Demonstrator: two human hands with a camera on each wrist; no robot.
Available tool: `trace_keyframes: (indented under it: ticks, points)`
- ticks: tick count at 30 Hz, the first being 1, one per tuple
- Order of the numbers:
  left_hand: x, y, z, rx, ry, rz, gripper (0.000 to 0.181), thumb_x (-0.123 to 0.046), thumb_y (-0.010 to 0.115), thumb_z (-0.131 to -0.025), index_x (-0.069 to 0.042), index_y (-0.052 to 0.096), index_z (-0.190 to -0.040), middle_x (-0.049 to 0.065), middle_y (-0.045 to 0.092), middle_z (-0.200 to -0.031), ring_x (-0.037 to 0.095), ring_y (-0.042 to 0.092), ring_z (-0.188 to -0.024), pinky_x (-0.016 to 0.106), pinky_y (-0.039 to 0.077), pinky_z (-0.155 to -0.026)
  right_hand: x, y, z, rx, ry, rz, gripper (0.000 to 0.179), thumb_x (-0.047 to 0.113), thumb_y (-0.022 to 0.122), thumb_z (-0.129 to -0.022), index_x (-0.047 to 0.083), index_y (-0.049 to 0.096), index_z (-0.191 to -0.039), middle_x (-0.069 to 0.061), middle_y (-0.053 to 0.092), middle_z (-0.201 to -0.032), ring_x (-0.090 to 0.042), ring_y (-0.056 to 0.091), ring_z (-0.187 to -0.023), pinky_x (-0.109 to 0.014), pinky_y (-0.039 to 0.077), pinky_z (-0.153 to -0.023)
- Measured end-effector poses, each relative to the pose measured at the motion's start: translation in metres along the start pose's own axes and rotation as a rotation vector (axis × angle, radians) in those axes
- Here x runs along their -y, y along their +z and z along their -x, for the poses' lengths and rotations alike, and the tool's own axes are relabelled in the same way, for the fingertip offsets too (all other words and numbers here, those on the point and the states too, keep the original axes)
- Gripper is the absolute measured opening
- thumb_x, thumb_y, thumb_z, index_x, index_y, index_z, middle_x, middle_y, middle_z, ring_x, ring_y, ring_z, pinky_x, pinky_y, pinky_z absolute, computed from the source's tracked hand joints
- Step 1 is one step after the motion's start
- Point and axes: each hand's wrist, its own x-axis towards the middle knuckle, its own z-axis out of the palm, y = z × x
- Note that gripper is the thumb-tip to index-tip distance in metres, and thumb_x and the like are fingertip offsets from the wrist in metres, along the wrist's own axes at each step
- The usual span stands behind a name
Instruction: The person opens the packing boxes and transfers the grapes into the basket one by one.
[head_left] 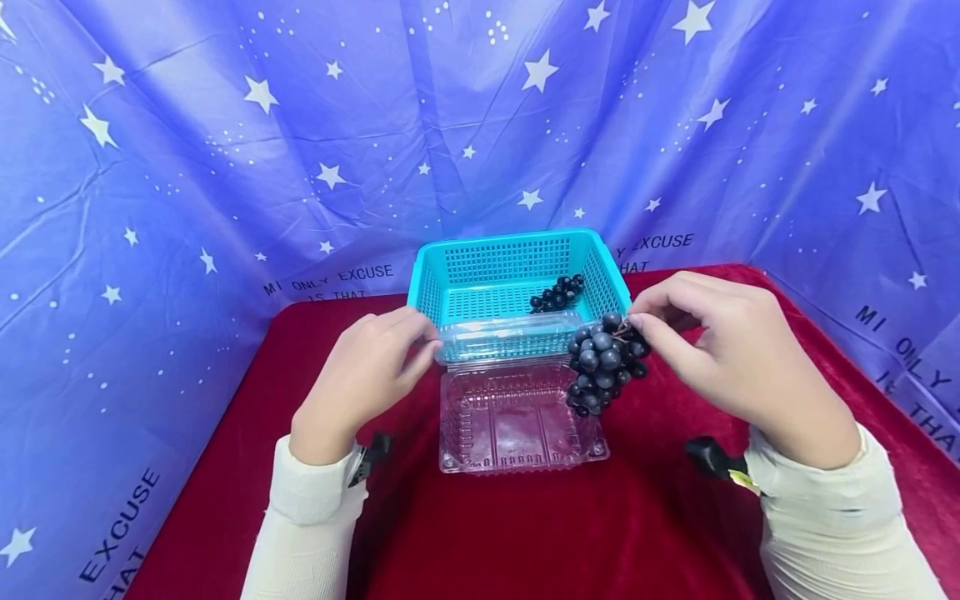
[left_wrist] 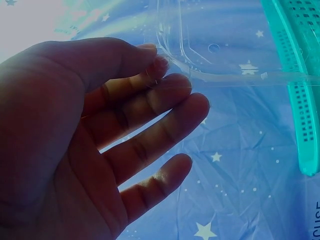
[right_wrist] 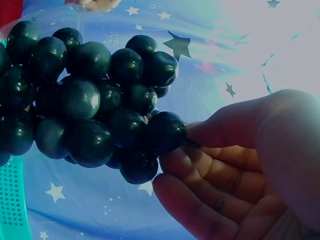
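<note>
My right hand pinches the stem of a bunch of dark grapes. The bunch hangs over the right side of a clear plastic clamshell box, whose base lies on the red cloth. In the right wrist view the grapes fill the left side, with the thumb and index finger at the stem. My left hand pinches the left corner of the box's raised lid between thumb and index finger. The left wrist view shows the lid corner at the fingertips, the other fingers spread apart.
Behind the box stands a turquoise plastic basket with a smaller bunch of dark grapes inside. The raised lid overlaps its front wall in the head view. Red velvet cloth covers the table, and a blue star-patterned curtain hangs around it.
</note>
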Motion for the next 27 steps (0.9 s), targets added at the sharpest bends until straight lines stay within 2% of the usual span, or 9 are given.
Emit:
trace_keyframes:
  ticks: [17,27]
  points:
    - [0.0,0.0,0.0,0.012,0.0,-0.005,0.004,-0.02,0.073,-0.095,-0.018,0.072,-0.098,-0.008,0.07,-0.09,0.012,0.059,-0.069,0.032,0.053,-0.069,-0.006,-0.011,0.001,-0.049,0.079,0.036,0.016,0.007,0.081,-0.083,0.019,0.078,-0.092,0.016,0.068,-0.083,0.014,0.051,-0.072,-0.007,0.043,-0.068]
    - [0.0,0.002,0.0,0.014,0.001,0.002,0.004,-0.02,0.072,-0.096,-0.018,0.072,-0.099,-0.009,0.071,-0.092,0.011,0.06,-0.07,0.032,0.054,-0.07,-0.01,-0.014,0.001,-0.064,0.15,0.062,0.012,0.01,0.078,-0.087,0.02,0.079,-0.094,0.015,0.07,-0.086,0.013,0.046,-0.066,-0.009,0.037,-0.063]
